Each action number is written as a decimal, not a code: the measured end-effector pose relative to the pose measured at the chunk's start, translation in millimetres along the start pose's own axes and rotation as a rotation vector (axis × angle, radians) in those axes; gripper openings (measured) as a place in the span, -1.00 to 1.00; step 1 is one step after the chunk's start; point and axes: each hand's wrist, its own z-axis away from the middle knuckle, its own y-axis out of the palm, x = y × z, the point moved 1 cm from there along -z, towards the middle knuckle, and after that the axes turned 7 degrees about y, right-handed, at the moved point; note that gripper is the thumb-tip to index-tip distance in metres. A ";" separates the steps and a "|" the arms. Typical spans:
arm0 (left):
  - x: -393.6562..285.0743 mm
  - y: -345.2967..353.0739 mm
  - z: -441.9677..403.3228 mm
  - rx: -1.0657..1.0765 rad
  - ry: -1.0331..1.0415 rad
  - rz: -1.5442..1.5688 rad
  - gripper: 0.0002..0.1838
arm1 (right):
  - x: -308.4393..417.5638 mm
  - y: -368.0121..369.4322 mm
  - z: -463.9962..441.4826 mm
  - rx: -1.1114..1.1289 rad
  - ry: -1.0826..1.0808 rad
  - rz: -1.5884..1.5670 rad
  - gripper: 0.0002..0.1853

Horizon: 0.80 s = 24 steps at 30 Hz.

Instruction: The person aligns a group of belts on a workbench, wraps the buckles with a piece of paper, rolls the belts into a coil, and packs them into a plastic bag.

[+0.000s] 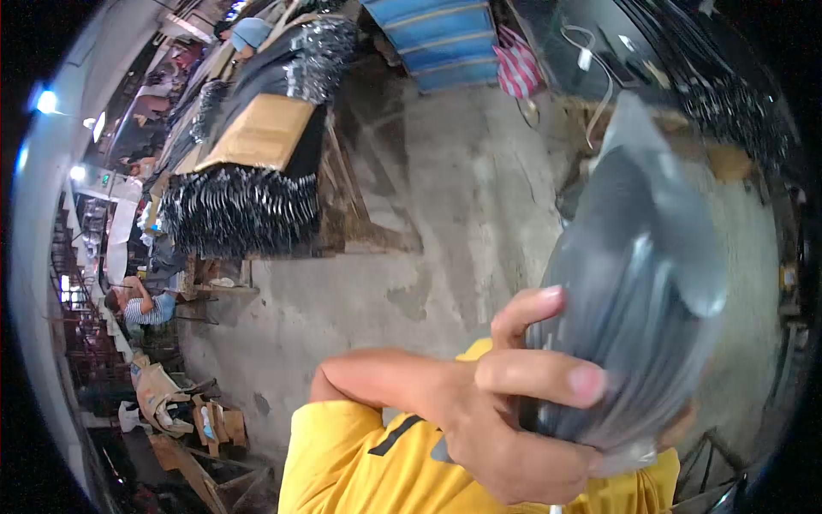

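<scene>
My left hand (522,411) reaches across from the left, its fingers wrapped round the near side of a clear plastic bag (638,291). Inside the bag is a bundle of thin black sheets or strips; their exact kind I cannot make out. The bag stands up in front of my yellow shirt (342,458), its clear top end pointing away from me. Only a small part of my right hand (676,428) shows at the bag's lower right edge, pressed against it. The rest of that hand is hidden behind the bag.
A table at upper left bears a stack of black strips (240,210) with cardboard (261,133) on top. Blue panels (445,38) and a striped bag (516,68) stand ahead. A seated person (145,304) and cardboard scraps (218,424) are at left.
</scene>
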 end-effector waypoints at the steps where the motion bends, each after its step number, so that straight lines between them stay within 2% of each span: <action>1: 14.9 -3.6 -2.2 0.007 -0.036 -0.041 -0.82 | -9.0 -1.0 -18.9 0.017 -0.009 -0.012 -0.41; 3: 45.3 -11.6 -5.5 0.026 -0.108 -0.123 -0.82 | -25.8 -4.0 -55.4 0.068 -0.001 -0.029 -0.40; 6: 112.0 -6.2 -12.0 -0.059 0.058 -0.400 -0.89 | -47.3 -11.6 -100.2 0.137 0.011 -0.038 -0.38; 9: 176.1 -65.5 -27.1 0.333 -0.120 -0.450 -0.93 | -69.4 -6.4 -140.0 0.154 0.063 -0.053 -0.36; 10: 205.6 -87.5 -29.1 0.464 -0.161 -0.447 -0.93 | -81.4 6.1 -170.0 0.063 -0.067 -0.035 -0.27; 11: 238.0 -102.4 -23.5 0.546 -0.215 -0.458 -0.97 | -98.9 15.8 -181.1 0.190 0.196 -0.236 -0.11; 12: 270.4 -117.2 -17.8 0.630 -0.266 -0.470 -0.97 | -114.2 24.0 -194.7 0.222 0.212 -0.270 -0.05; 13: 305.9 -127.5 -8.8 0.668 -0.327 -0.491 -0.88 | -123.6 29.7 -211.4 0.249 0.234 -0.307 0.01; 14: 335.9 -133.2 0.7 0.656 -0.323 -0.451 -0.88 | -122.0 32.4 -235.2 0.244 0.235 -0.113 0.04; 15: 365.0 -137.5 8.2 0.667 -0.340 -0.431 -0.90 | -125.4 41.0 -258.6 0.222 0.245 -0.088 0.04; 17: 405.2 -136.7 3.8 0.690 -0.353 -0.386 -0.85 | -142.6 65.7 -291.7 0.070 0.524 0.074 0.01; 18: 429.2 -130.3 -1.1 0.816 -0.266 -0.344 -0.87 | -167.9 78.9 -308.1 -0.006 0.656 0.024 -0.05; 19: 449.6 -123.3 -3.9 0.939 -0.180 -0.303 -0.88 | -197.1 92.7 -323.3 -0.032 0.661 0.038 -0.05; 20: 473.6 -114.7 -6.5 0.934 -0.178 -0.274 -0.88 | -227.8 103.3 -338.4 -0.207 0.576 -0.096 -0.12; 21: 498.8 -103.2 -8.2 1.026 -0.128 -0.219 -0.84 | -251.3 109.1 -352.4 -0.376 0.485 -0.226 -0.19; 22: 520.2 -94.5 -9.3 1.117 -0.070 -0.165 -0.81 | -269.1 113.3 -369.4 -0.397 0.493 -0.212 -0.19; 24: 554.7 -86.2 -8.6 1.097 -0.111 -0.076 -0.78 | -298.6 113.7 -404.7 -0.694 0.360 -0.799 -0.40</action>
